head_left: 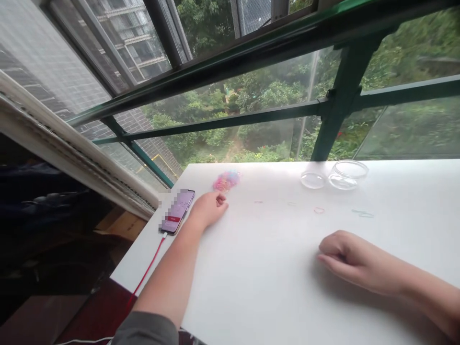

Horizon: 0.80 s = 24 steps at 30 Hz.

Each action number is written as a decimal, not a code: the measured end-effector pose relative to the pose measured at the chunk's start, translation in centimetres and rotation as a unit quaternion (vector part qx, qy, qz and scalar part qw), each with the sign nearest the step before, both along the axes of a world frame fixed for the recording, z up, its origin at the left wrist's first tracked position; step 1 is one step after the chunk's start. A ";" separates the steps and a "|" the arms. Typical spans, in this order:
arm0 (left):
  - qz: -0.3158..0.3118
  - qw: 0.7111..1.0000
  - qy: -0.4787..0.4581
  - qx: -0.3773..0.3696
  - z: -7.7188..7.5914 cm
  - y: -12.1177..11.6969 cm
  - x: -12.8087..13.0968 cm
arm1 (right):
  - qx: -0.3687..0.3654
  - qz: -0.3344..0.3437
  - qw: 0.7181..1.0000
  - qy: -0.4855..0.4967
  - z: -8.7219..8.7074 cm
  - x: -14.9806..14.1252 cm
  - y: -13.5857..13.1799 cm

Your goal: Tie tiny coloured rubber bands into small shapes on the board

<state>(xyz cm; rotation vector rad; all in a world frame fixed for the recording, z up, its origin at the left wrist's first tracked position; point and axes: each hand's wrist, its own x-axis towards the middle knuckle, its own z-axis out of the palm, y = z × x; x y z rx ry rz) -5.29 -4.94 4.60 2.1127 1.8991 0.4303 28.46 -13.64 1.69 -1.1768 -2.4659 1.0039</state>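
Observation:
My left hand [210,209] is at the near edge of a loose pile of small pink, blue and yellow elastic bands [227,181]. Its fingers are curled in, and whatever they may hold is hidden. My right hand [354,261] is closed in a loose fist low over the white table [266,282], with nothing showing in it. Beyond it, single bands lie in a spaced row: a dark pink one [258,201], a pale one [292,204], a pinkish-red one [318,210] and some green ones [362,213].
A round clear container [348,175] stands at the back right beside a clear round lid or dish [312,180]. Left of my left arm lies a phone [178,211] with a red cable [149,268]. Green window railings [330,110] run behind the table.

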 end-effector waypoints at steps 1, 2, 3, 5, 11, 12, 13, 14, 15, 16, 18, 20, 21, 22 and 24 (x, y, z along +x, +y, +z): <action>0.024 1.000 0.002 0.007 -0.3 0.5 -0.9 | -0.004 0.001 1.000 0.004 -0.1 0.0 0.0; 0.034 0.999 0.000 0.009 -0.6 1.0 -1.5 | -0.008 0.001 1.000 0.009 -0.1 0.0 0.1; 0.042 0.999 -0.002 0.011 -0.9 1.4 -1.9 | -0.015 0.001 1.000 0.016 -0.2 0.0 0.1; 0.049 0.999 -0.007 0.014 -1.3 1.9 -2.1 | -0.028 -0.003 0.999 0.031 -0.3 0.0 0.1; 0.047 0.999 0.017 0.018 -1.7 2.5 -2.1 | -0.040 -0.004 0.998 0.045 -0.3 0.3 0.0; 0.041 0.999 0.024 0.021 -1.7 2.5 -2.1 | -0.041 -0.004 0.998 0.046 -0.3 0.3 0.0; 0.036 0.999 0.031 0.025 -1.6 2.5 -2.2 | -0.043 -0.004 0.998 0.047 -0.3 0.3 0.0; 0.032 0.998 0.037 0.028 -1.6 2.5 -2.2 | -0.043 -0.005 0.998 0.049 -0.3 0.3 0.0; 0.030 0.998 0.039 0.029 -1.5 2.5 -2.2 | -0.042 -0.005 0.998 0.050 -0.3 0.3 0.0; 0.028 0.999 0.038 0.026 -1.4 2.4 -2.1 | -0.040 -0.005 0.998 0.050 -0.2 0.2 0.1; 0.032 0.999 0.027 0.016 -1.1 2.3 -1.9 | -0.036 -0.003 0.998 0.051 -0.1 0.2 0.1; 0.048 0.999 0.018 0.011 -0.9 2.2 -1.7 | -0.033 -0.001 0.998 0.051 0.0 0.1 0.1; 0.057 0.998 0.018 0.011 -0.8 2.2 -1.6 | -0.033 -0.001 0.998 0.051 0.0 0.1 0.1; 0.066 0.998 0.020 0.012 -0.8 2.2 -1.6 | -0.034 -0.002 0.998 0.051 0.1 0.0 0.2; 0.077 0.997 0.025 0.015 -0.8 2.3 -1.6 | -0.035 -0.004 0.998 0.050 0.3 -0.1 0.2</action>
